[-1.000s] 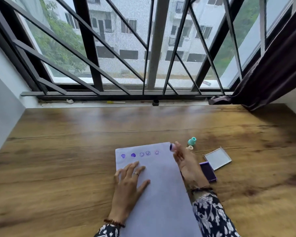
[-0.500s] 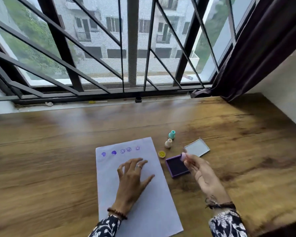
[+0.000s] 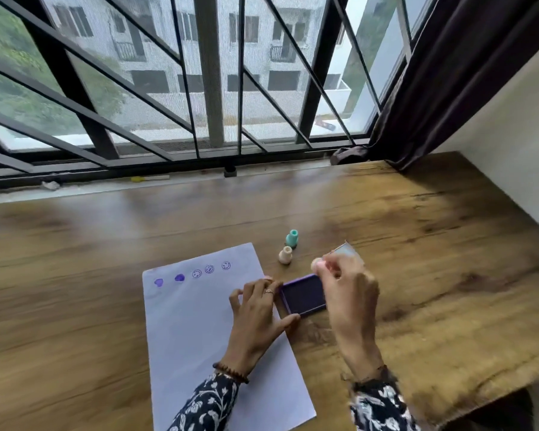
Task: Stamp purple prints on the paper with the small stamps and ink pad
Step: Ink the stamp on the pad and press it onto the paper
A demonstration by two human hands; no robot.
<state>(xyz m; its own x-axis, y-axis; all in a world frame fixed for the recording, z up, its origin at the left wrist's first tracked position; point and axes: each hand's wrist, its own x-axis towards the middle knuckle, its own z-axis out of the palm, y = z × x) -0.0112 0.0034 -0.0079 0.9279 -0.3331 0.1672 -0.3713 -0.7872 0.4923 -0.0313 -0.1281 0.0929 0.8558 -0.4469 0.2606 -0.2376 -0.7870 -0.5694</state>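
Sideways, pink stamp (image 3: 317, 263), right hand (image 3: 349, 286).

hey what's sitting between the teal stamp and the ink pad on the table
In the head view, the cream stamp stands between the teal stamp and the purple ink pad, on bare wood beside the paper's right edge.

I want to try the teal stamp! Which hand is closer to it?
Right. The right hand, pinching a pink stamp, is just beside and below the teal stamp. The left hand rests farther back on the paper.
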